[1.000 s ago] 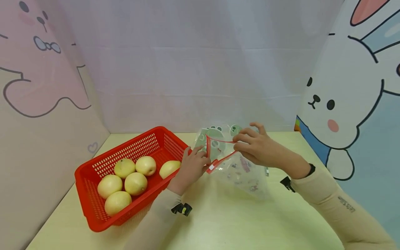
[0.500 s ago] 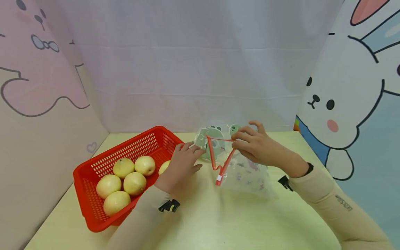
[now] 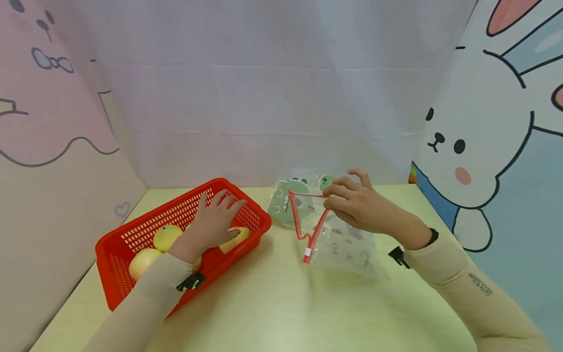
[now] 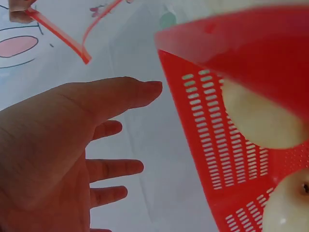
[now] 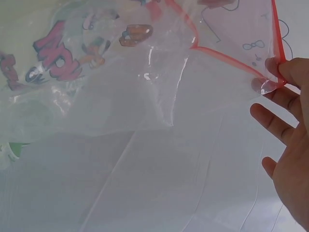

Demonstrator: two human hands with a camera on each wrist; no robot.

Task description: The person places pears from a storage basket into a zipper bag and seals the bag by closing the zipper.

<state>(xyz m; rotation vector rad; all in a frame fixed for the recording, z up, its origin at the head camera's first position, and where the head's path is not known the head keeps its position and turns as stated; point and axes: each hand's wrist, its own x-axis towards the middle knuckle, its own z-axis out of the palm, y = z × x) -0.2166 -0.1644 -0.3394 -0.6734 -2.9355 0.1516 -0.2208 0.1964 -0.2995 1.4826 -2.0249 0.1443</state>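
A clear zip bag (image 3: 347, 244) with a red zip edge and small coloured prints stands with its mouth spread. My right hand (image 3: 358, 203) pinches the red edge between thumb and fingertips, as the right wrist view (image 5: 289, 96) also shows. The white slider (image 3: 308, 252) is at the lower front end of the zip. Over the red plastic basket (image 3: 261, 227) is my left hand (image 3: 208, 227), fingers spread and holding nothing. Pale yellow round fruits (image 3: 145, 261) lie in the basket, partly hidden by my hand and sleeve.
Behind the zip bag, clear plastic with a green cartoon print (image 3: 281, 210) lies on the pale table (image 3: 264, 303). A white cloth wall (image 3: 264, 98) rises at the back, with cartoon panels (image 3: 479, 127) at both sides.
My left hand has let go of the bag's red edge and moved left over the basket. The freed edge has drooped into a V. My right hand stays on the bag.
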